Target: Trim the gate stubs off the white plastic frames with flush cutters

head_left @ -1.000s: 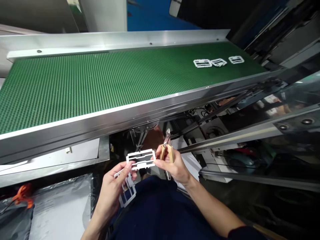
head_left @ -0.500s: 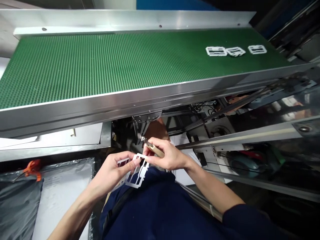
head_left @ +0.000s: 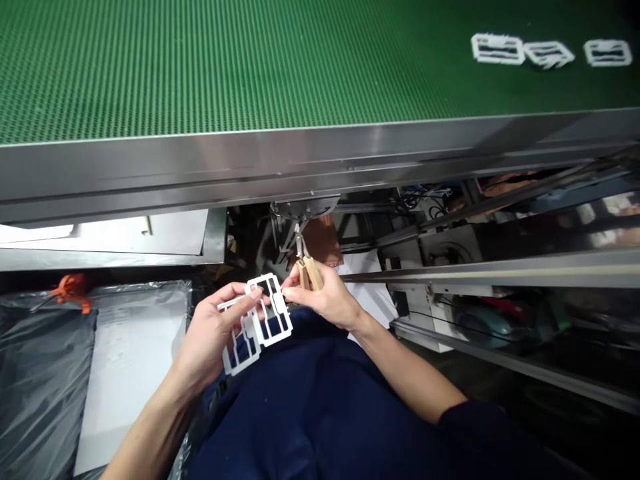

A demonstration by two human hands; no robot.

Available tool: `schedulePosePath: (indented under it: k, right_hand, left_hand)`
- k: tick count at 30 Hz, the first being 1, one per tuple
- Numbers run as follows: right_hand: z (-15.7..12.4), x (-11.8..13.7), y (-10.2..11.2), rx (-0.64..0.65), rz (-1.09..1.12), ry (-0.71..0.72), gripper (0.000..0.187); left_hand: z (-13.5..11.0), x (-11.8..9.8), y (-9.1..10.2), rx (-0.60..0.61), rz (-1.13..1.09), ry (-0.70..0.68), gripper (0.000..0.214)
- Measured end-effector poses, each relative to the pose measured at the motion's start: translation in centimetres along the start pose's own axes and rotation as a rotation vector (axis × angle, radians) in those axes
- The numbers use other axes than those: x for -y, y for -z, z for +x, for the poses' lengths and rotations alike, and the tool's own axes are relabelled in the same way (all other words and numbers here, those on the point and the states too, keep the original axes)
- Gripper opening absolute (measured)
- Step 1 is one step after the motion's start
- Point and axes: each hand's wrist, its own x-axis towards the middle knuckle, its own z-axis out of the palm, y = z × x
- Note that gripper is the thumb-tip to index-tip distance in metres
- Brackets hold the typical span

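My left hand (head_left: 213, 327) is closed on white plastic frames with slotted openings. One frame (head_left: 279, 303) lies uppermost, and a second frame (head_left: 241, 366) shows below it to the left. My right hand (head_left: 327, 298) is wrapped round a pair of pliers or nippers (head_left: 313, 272) with tan handles, its metal jaws pointing up and away from me. The right thumb and fingertips meet close to the right edge of the upper frame; whether they touch it I cannot tell.
Ahead runs a green conveyor belt (head_left: 225, 67) with a metal side rail (head_left: 250, 160). Several white frames (head_left: 497, 50) lie at its far right. On the left are a white-topped table (head_left: 175, 233), an orange clamp (head_left: 73, 292) and a plastic-covered surface (head_left: 135, 373). Metal bars (head_left: 475, 273) cross the right side.
The view has tipped down, so the belt looks nearer. The white frames have turned and two now show spread apart. The tool has swung from slanting left to pointing more upright.
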Motion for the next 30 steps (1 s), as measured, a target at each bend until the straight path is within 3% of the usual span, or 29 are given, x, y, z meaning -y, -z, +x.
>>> schedulePosePath:
  k: [7, 13, 21, 26, 30]
  right_hand:
    - [0.5, 0.1, -0.5, -0.014, 0.013, -0.049, 0.034]
    - [0.9, 0.2, 0.1, 0.058, -0.067, -0.005, 0.029]
    - [0.6, -0.2, 0.8, 0.189, -0.282, 0.109, 0.015]
    - [0.3, -0.8, 0.8, 0.26, -0.337, 0.135, 0.011]
    - [0.3, -1.5, 0.7, 0.332, -0.342, 0.126, 0.011]
  left_hand:
    - [0.3, -0.1, -0.5, -0.049, -0.015, -0.014, 0.026]
    - [1.8, -1.3, 0.8, -0.067, 0.11, -0.08, 0.034]
    - [2.3, -3.3, 2.7, 0.248, 0.501, -0.175, 0.025]
    - [1.8, -3.5, 3.1, 0.36, 0.643, -0.15, 0.025]
    - [1.3, -3.2, 3.5, 0.382, 0.783, -0.246, 0.026]
